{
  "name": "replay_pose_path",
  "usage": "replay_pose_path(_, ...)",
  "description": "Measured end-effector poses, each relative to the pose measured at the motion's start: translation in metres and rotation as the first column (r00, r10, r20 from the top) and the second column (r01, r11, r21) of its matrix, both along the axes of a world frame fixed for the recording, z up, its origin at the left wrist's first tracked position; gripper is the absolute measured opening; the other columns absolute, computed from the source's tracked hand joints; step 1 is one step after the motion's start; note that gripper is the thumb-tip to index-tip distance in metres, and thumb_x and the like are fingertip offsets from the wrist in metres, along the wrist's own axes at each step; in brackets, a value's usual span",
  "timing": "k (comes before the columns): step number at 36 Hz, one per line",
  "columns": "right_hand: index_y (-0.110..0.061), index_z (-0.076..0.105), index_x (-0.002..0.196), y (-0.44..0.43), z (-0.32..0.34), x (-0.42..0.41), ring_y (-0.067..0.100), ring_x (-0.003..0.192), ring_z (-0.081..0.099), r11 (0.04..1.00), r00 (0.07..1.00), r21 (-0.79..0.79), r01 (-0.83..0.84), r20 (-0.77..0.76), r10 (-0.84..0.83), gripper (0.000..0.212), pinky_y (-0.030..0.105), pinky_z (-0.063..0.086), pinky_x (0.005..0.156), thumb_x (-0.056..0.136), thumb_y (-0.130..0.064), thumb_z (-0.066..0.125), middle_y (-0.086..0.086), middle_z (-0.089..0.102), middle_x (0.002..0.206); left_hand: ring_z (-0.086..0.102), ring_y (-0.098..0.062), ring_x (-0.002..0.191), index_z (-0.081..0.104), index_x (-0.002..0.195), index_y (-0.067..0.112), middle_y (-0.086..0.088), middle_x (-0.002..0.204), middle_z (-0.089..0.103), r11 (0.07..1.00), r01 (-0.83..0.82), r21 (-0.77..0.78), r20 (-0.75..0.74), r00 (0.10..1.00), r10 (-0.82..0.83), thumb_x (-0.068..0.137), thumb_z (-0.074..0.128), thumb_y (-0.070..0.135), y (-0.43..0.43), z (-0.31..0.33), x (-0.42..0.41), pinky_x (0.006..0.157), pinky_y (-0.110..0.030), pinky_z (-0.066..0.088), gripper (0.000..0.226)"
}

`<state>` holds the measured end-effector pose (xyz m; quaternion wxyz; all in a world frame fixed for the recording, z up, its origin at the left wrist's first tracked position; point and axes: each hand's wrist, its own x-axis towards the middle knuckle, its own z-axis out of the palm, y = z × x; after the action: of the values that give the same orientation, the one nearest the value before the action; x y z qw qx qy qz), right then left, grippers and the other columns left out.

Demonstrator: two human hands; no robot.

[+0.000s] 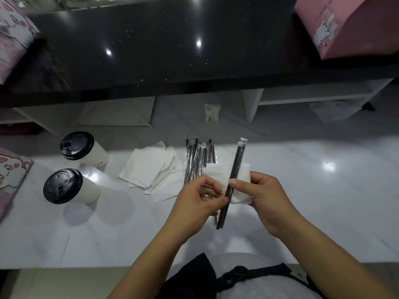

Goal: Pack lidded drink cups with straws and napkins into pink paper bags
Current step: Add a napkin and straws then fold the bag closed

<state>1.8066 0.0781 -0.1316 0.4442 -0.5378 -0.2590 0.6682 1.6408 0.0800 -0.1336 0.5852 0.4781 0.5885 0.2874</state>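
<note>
One glossy white table (302, 201) carries everything, and a heap of wrapped black straws (197, 160) lies near its middle. Beyond the heap runs a speckled black counter (151, 50). On that counter, far right of the heap, stands a pink paper bag with a white cartoon print (356, 33). A second such pink bag (10, 175) shows at the frame edge far left of the heap. Two white paper cups with black lids (95, 155) (64, 186) stand left of the heap, well apart from it. A loose stack of white paper napkins (151, 169) lies just left of the heap, touching it.

Just nearer than the heap, both hands are raised. The right hand (265, 197) holds a folded white napkin (218, 173), its thumb pressing a single black straw in a clear wrapper (235, 169) against it. The left hand (200, 201) pinches that straw lower down.
</note>
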Motion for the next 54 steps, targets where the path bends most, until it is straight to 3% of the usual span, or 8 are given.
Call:
replay_pose_path(7, 0.0, 0.074, 0.102, -0.001, 0.004, 0.007, 0.031, 0.09, 0.074, 1.0, 0.998, 0.0, -0.004, -0.069, 0.004, 0.022, 0.029, 0.059, 0.073, 0.08, -0.003, 0.071, 0.017, 0.076, 0.099, 0.066, -0.013, 0.086, 0.062, 0.103, 0.028, 0.006, 0.096, 0.067, 0.94, -0.181, 0.288, -0.01, 0.981, 0.192, 0.07, 0.086, 0.035, 0.003, 0.0, -0.009, 0.075, -0.029, 0.056, 0.042)
replay_pose_path(11, 0.004, 0.07, 0.109, -0.001, 0.006, 0.013, 0.032, 0.095, 0.073, 0.996, 0.987, -0.011, -0.084, -0.138, 0.082, 0.033, 0.033, 0.06, 0.077, 0.078, -0.005, 0.07, 0.019, 0.075, 0.105, 0.063, -0.015, 0.116, 0.043, 0.138, 0.044, 0.008, 0.134, 0.057, 1.0, 0.006, -0.002, 0.181, 0.983, -0.006, 0.067, 0.089, 0.029, 0.012, 0.002, -0.015, 0.094, -0.035, 0.056, 0.086)
replay_pose_path(18, -0.004, 0.076, 0.096, -0.005, -0.006, 0.014, 0.029, 0.084, 0.073, 0.995, 0.994, -0.035, 0.091, 0.068, -0.088, 0.017, 0.034, 0.06, 0.076, 0.079, -0.002, 0.074, 0.015, 0.077, 0.094, 0.068, -0.023, 0.083, 0.07, 0.1, 0.01, -0.018, 0.094, 0.071, 0.997, -0.054, -0.046, 0.199, 0.978, 0.062, 0.082, 0.075, 0.002, 0.006, -0.003, 0.006, 0.067, -0.025, 0.053, 0.02)
replay_pose_path(27, -0.007, 0.077, 0.085, -0.015, -0.014, 0.023, 0.025, 0.074, 0.068, 0.994, 0.982, 0.034, 0.104, 0.157, -0.108, 0.008, 0.044, 0.06, 0.073, 0.083, -0.002, 0.071, 0.022, 0.073, 0.088, 0.068, -0.015, 0.101, 0.076, 0.105, 0.023, 0.001, 0.109, 0.071, 0.983, 0.114, 0.142, 0.086, 0.988, -0.128, 0.095, 0.063, 0.026, -0.007, -0.002, 0.033, 0.083, -0.031, 0.057, 0.017)
replay_pose_path(39, -0.006, 0.077, 0.083, -0.025, -0.033, 0.051, 0.018, 0.066, 0.067, 0.993, 0.987, 0.023, -0.112, -0.113, 0.114, 0.007, 0.024, 0.052, 0.058, 0.081, -0.002, 0.071, 0.008, 0.074, 0.076, 0.068, -0.022, 0.075, 0.047, 0.098, 0.008, -0.012, 0.087, 0.07, 0.982, 0.024, -0.188, 0.26, 0.965, 0.026, 0.081, 0.069, -0.011, -0.025, -0.002, 0.046, 0.067, -0.029, 0.055, 0.034)
replay_pose_path(45, -0.004, 0.077, 0.086, -0.023, -0.043, 0.041, 0.023, 0.069, 0.066, 0.958, 0.952, -0.013, -0.286, -0.114, 0.283, 0.011, 0.034, 0.053, 0.065, 0.085, -0.001, 0.067, 0.013, 0.074, 0.08, 0.064, -0.018, 0.07, 0.051, 0.099, 0.003, -0.015, 0.083, 0.07, 0.984, -0.094, -0.153, 0.056, 0.993, 0.103, 0.079, 0.073, -0.01, -0.043, -0.002, 0.048, 0.063, -0.027, 0.051, 0.032)
replay_pose_path(50, -0.009, 0.076, 0.098, -0.019, -0.038, 0.041, 0.022, 0.082, 0.069, 0.913, 0.882, -0.018, -0.408, -0.264, 0.39, 0.045, 0.037, 0.056, 0.077, 0.083, -0.049, 0.061, 0.011, 0.074, 0.094, 0.06, -0.018, 0.07, 0.05, 0.099, 0.001, -0.014, 0.083, 0.067, 0.967, -0.235, -0.097, -0.018, 0.972, 0.235, 0.081, 0.072, -0.008, -0.059, 0.002, 0.037, 0.062, -0.023, 0.048, 0.029)
replay_pose_path(54, -0.015, 0.073, 0.106, -0.025, -0.028, 0.024, 0.022, 0.094, 0.072, 0.848, 0.833, 0.076, -0.525, -0.161, 0.53, 0.03, 0.038, 0.057, 0.088, 0.078, -0.024, 0.078, 0.005, 0.076, 0.099, 0.066, -0.02, 0.074, 0.05, 0.097, 0.004, -0.024, 0.086, 0.069, 0.943, -0.328, -0.053, -0.018, 0.945, 0.327, 0.081, 0.073, -0.007, -0.072, 0.006, 0.014, 0.066, -0.024, 0.053, 0.03)
